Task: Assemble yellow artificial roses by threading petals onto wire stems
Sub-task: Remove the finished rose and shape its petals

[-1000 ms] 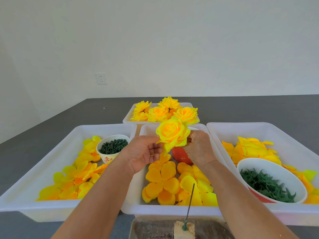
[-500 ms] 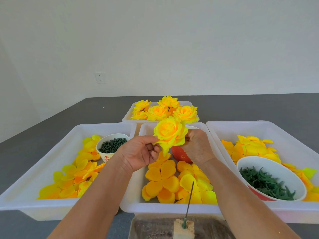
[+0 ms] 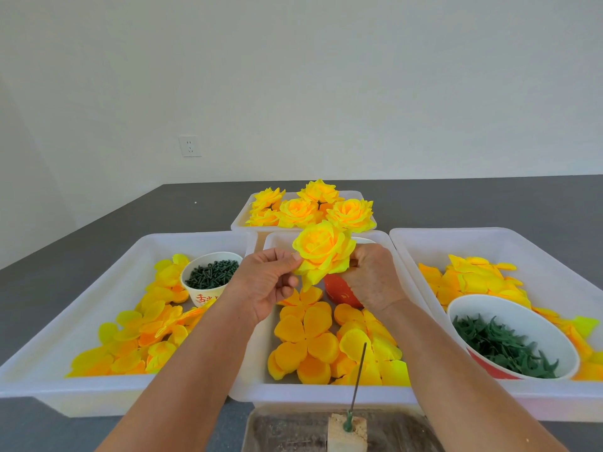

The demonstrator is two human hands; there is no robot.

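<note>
1. Both hands are up above the middle tray (image 3: 326,391), and they hold one yellow rose (image 3: 321,251) between them.
2. The left hand (image 3: 267,285) pinches an outer petal of the rose with its thumb and fingers. I think it is pulling the petal into a nice shape.
3. The right hand (image 3: 370,278) is curled around the back of the rose. It likely grips the base so the flower does not spin or fall, but the flower hides that part.
4. The rose looks full, so I think it is almost done.
5. Finished roses (image 3: 313,207) sit in a small tray (image 3: 239,223) toward the far edge of the table (image 3: 98,243). This rose probably goes there next.
6. Loose petals (image 3: 306,337) lie in the middle tray, right under the hands, so they are easy to grab.
7. More petals fill the left tray (image 3: 65,389) and the right tray (image 3: 538,246).
8. A cup of small dark green bits (image 3: 211,274) stands in the left tray. A bowl of green leaf parts (image 3: 502,347) stands in the right tray.
9. At the near edge, a thin wire (image 3: 358,380) stands up in a small block (image 3: 346,433). It stands upright so petals can slide down onto it.
</note>
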